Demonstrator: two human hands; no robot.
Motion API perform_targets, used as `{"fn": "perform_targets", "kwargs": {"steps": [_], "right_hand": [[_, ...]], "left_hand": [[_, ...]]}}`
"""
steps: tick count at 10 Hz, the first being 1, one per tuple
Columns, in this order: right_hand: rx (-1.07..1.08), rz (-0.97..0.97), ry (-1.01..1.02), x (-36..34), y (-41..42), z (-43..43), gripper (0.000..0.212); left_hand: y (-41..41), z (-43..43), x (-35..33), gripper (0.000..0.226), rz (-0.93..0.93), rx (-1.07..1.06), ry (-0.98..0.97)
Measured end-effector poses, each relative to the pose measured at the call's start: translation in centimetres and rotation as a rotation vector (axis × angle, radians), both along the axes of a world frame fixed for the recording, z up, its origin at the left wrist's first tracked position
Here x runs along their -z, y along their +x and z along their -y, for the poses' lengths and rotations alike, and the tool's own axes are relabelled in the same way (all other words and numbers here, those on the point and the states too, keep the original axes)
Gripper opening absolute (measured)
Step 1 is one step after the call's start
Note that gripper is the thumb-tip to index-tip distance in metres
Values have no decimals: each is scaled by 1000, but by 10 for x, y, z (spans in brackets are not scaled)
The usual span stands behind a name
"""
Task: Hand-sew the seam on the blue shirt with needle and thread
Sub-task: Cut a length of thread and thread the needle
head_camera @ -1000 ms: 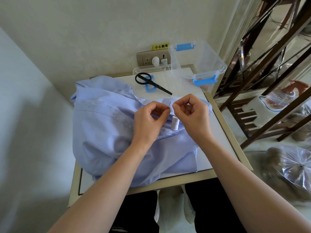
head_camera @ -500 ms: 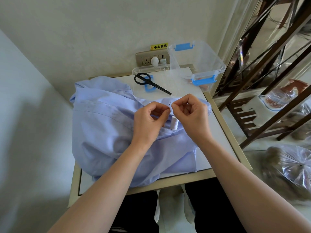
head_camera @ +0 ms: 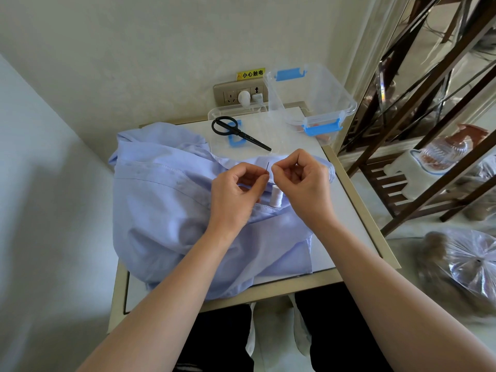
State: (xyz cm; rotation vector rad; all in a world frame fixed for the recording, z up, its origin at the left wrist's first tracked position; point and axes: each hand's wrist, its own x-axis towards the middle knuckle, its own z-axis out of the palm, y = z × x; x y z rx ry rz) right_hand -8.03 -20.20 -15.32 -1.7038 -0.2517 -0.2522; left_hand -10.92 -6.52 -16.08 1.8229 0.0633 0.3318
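Observation:
The blue shirt (head_camera: pixel 171 210) lies crumpled across a small white table (head_camera: pixel 346 218). My left hand (head_camera: pixel 236 194) pinches a thin dark needle (head_camera: pixel 267 167), which points upward between thumb and forefinger. My right hand (head_camera: pixel 300 181) is just right of the needle, its thumb and forefinger pinched together at the needle's level; the thread itself is too fine to see. A white thread spool (head_camera: pixel 276 196) stands on the shirt below and between both hands.
Black scissors (head_camera: pixel 239 132) lie on a clear lid (head_camera: pixel 257 127) with a blue clip behind the shirt. A clear plastic box (head_camera: pixel 308 95) with blue latches sits at the table's back right. A wall socket (head_camera: pixel 241 93) is behind; a dark wooden shelf (head_camera: pixel 418 146) stands at the right.
Both hands stay almost in place; the right hand's pinched fingertips have drawn slightly away from the needle.

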Motion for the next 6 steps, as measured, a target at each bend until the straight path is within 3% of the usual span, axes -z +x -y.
{"fn": "perform_targets", "kwargs": {"steps": [2, 6], "right_hand": [[-4, 7, -2, 2, 1, 1, 25], [6, -9, -9, 0, 0, -1, 17]], "left_hand": [[-1, 0, 0, 2, -9, 0, -4], [0, 0, 2, 3, -7, 1, -2]]}}
